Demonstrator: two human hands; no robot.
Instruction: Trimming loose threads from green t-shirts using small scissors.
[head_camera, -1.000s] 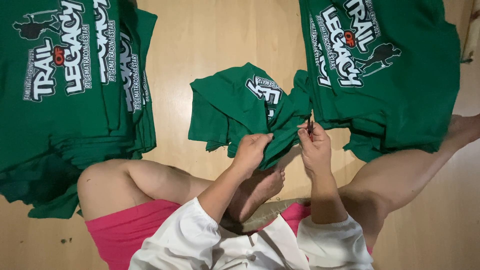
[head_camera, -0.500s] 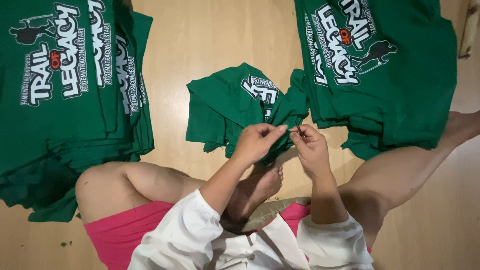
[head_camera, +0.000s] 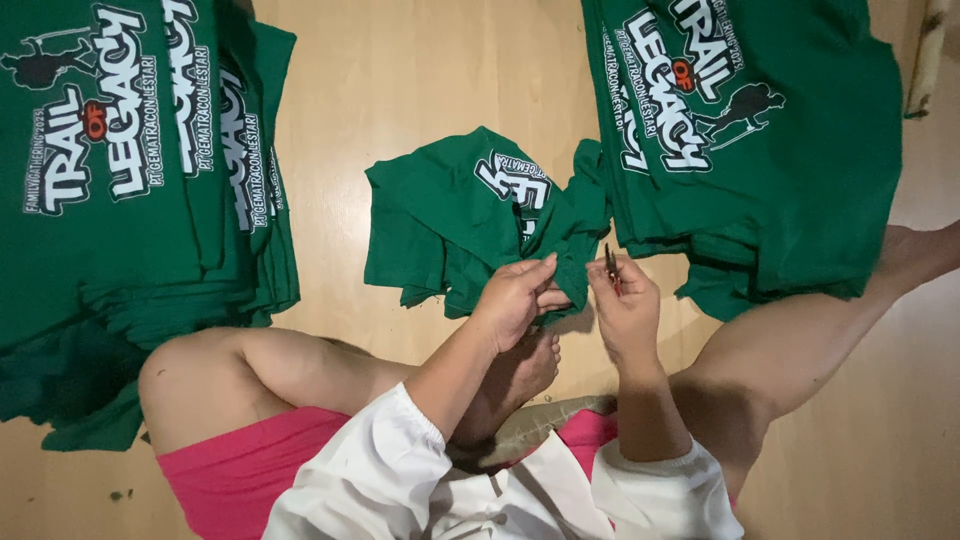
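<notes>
Toward the left edge of the wooden floor (head_camera: 420, 90) we have a stack of green printed shirts (head_camera: 130, 200), lying flat with white lettering up. At the middle of the floor, just ahead of our crossed legs, lies a crumpled green shirt (head_camera: 450, 220), well apart from that stack and touching the right-hand one. Our left hand (head_camera: 515, 300) is closed in a pinch on a fold of this shirt at its near edge, thumb and fingers gripping cloth. Our right hand (head_camera: 625, 305), just beside it, is closed around a small thread snipper (head_camera: 609, 268), its blades pointing up beside the pinched fold; whether the blades are parted we cannot tell. Toward the right edge sits a second pile of green shirts (head_camera: 760, 150). We judge the main risk to be nicking the fabric or the left fingertips, since blade and pinch are so close; a slack fold could also slip out of the pinch
</notes>
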